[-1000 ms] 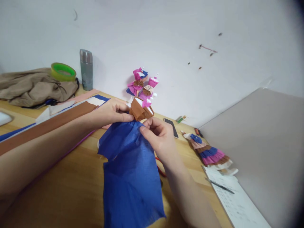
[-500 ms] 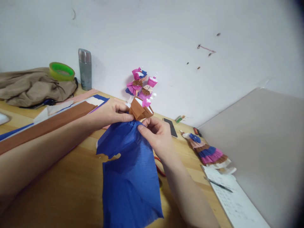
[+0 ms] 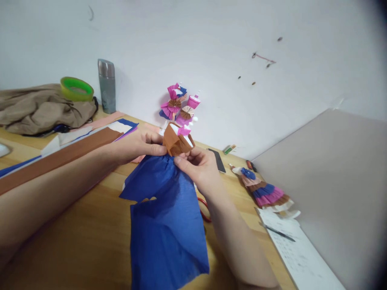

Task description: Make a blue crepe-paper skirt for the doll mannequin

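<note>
Hands worked crepe paper above a wooden desk (image 3: 90,241) in the head view: the left hand (image 3: 136,146) pinched the gathered top of a blue crepe paper sheet (image 3: 166,217) against a brown paper bodice (image 3: 174,143), while the right hand (image 3: 198,169) gripped the same gather from the other side. A finished paper dress (image 3: 266,195) lay near the desk's right edge, a steel flask (image 3: 107,85) at its far edge.
</note>
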Available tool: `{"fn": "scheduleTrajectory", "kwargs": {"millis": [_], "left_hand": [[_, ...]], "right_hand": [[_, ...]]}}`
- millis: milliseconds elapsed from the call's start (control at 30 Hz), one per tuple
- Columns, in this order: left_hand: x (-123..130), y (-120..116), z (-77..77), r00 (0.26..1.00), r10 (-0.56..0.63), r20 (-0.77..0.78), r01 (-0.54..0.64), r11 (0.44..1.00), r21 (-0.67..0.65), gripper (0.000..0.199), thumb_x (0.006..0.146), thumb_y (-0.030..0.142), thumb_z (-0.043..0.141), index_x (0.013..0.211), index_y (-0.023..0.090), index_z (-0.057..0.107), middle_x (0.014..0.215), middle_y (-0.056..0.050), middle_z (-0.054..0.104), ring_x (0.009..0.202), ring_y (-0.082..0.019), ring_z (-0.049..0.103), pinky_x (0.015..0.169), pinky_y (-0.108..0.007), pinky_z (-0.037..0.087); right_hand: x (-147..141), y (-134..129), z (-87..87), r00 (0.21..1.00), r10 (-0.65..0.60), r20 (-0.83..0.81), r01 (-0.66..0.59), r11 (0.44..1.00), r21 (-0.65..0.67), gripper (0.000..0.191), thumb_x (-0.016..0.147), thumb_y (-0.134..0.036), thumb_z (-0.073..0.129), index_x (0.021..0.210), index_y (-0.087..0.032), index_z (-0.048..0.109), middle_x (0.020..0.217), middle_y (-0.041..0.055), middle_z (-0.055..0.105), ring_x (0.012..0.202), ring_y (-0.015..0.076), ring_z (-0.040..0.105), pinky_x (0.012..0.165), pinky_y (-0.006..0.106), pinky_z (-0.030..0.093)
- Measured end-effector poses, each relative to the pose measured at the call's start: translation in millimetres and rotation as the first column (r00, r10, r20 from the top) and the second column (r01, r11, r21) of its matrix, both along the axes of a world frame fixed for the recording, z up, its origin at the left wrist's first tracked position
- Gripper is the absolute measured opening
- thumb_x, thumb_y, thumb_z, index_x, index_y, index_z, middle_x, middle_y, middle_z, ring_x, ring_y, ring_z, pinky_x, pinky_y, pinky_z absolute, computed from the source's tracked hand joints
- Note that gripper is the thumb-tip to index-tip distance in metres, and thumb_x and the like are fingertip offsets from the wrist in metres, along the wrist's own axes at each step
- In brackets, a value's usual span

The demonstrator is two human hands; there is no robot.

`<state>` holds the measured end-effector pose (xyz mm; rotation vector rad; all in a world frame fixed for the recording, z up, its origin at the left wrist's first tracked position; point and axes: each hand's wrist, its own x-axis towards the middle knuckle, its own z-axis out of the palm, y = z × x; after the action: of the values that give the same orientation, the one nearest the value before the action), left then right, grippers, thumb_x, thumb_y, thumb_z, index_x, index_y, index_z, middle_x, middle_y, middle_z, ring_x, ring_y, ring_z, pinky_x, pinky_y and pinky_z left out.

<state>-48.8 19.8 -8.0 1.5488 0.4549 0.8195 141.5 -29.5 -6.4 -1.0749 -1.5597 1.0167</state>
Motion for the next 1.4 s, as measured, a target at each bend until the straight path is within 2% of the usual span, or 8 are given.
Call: {"fn": "scheduleTrajectory", "kwargs": {"millis": [333, 567, 733, 900, 1067, 1200, 1267, 1400], "left_hand": [[-3, 3, 1.8, 1.0, -0.024, 0.007, 0.023, 0.994, 0.104, 0.018, 0.069, 0.029, 0.08, 0.067, 0.013, 0.073, 0.07, -0.002, 0.069, 0.065, -0.013, 0.063, 0.057, -0.018, 0.048], [-6, 6, -3.6, 0.98, 0.136, 0.147, -0.108, 0.977, -0.182, 0.032, 0.056, 0.04, 0.087, 0.07, 0.014, 0.074, 0.064, -0.001, 0.07, 0.059, -0.015, 0.065, 0.06, -0.025, 0.052], [-15, 21, -16.0, 0.976, 0.15, 0.157, -0.13, 0.983, -0.132, 0.037, 0.056, 0.039, 0.088, 0.077, 0.011, 0.075, 0.078, -0.007, 0.075, 0.071, -0.019, 0.069, 0.072, -0.029, 0.055], [-19, 30, -23.3, 0.955, 0.111, 0.274, -0.095, 0.993, -0.071, 0.039, 0.061, 0.033, 0.087, 0.09, 0.011, 0.074, 0.088, -0.011, 0.075, 0.085, -0.027, 0.072, 0.085, -0.039, 0.055], [-25, 35, -26.3, 0.935, 0.093, 0.343, -0.09, 0.996, -0.025, 0.045, 0.064, 0.047, 0.082, 0.089, 0.011, 0.074, 0.095, -0.015, 0.074, 0.09, -0.029, 0.07, 0.083, -0.039, 0.055], [-26, 38, -29.8, 0.933, 0.048, 0.356, -0.029, 0.998, -0.056, 0.046, 0.066, 0.047, 0.082, 0.091, 0.011, 0.072, 0.103, -0.014, 0.071, 0.1, -0.027, 0.066, 0.09, -0.037, 0.052], [-23, 37, -32.5, 0.935, 0.0, 0.355, 0.032, 0.996, -0.084, 0.049, 0.064, 0.049, 0.082, 0.09, 0.009, 0.071, 0.095, -0.012, 0.071, 0.095, -0.025, 0.067, 0.091, -0.037, 0.052], [-12, 25, -35.8, 0.949, -0.059, 0.31, 0.1, 0.988, -0.121, 0.056, 0.058, 0.051, 0.085, 0.089, 0.008, 0.069, 0.086, -0.012, 0.071, 0.084, -0.024, 0.067, 0.086, -0.038, 0.053]], "right_hand": [[1, -2, -0.2, 0.996, 0.083, -0.025, -0.084, 0.996, -0.042, 0.027, 0.064, -0.035, 0.072, 0.06, -0.018, 0.052, 0.052, -0.0043, 0.051, 0.045, 0.0067, 0.042, 0.045, 0.021, 0.032], [4, -15, 14.6, 0.984, 0.099, 0.149, -0.088, 0.993, -0.077, 0.018, 0.065, -0.031, 0.066, 0.064, -0.017, 0.055, 0.055, -0.0036, 0.05, 0.049, 0.0092, 0.043, 0.048, 0.023, 0.033], [3, -24, 12.5, 0.976, 0.106, 0.19, -0.089, 0.991, -0.1, 0.016, 0.069, -0.03, 0.064, 0.067, -0.017, 0.057, 0.055, -0.0032, 0.048, 0.05, 0.0105, 0.044, 0.047, 0.024, 0.034], [-7, -58, 9.8, 0.96, 0.215, 0.18, -0.217, 0.976, -0.012, 0.03, 0.077, -0.021, 0.063, 0.106, -0.016, 0.065, 0.074, 0.0008, 0.063, 0.06, 0.0125, 0.057, 0.055, 0.025, 0.047], [-6, -79, 17.3, 0.846, 0.377, 0.376, -0.466, 0.867, 0.179, 0.045, 0.078, -0.024, 0.072, 0.122, -0.019, 0.063, 0.117, 0.0098, 0.069, 0.104, 0.0221, 0.066, 0.088, 0.032, 0.053], [6, -58, 18.5, 0.955, 0.098, 0.281, -0.212, 0.886, 0.413, 0.017, 0.088, -0.018, 0.059, 0.099, -0.021, 0.072, 0.088, 0.0037, 0.075, 0.083, 0.0153, 0.07, 0.077, 0.027, 0.055], [12, -39, 13.8, 0.98, -0.055, 0.194, -0.031, 0.911, 0.412, 0.016, 0.088, -0.025, 0.061, 0.1, -0.023, 0.072, 0.099, 0.0049, 0.074, 0.089, 0.0176, 0.069, 0.083, 0.032, 0.054], [13, 1, 3.5, 0.993, 0.101, 0.056, -0.112, 0.957, 0.267, 0.044, 0.079, -0.049, 0.069, 0.115, -0.023, 0.067, 0.127, 0.0099, 0.064, 0.117, 0.0249, 0.059, 0.096, 0.04, 0.049]]}}
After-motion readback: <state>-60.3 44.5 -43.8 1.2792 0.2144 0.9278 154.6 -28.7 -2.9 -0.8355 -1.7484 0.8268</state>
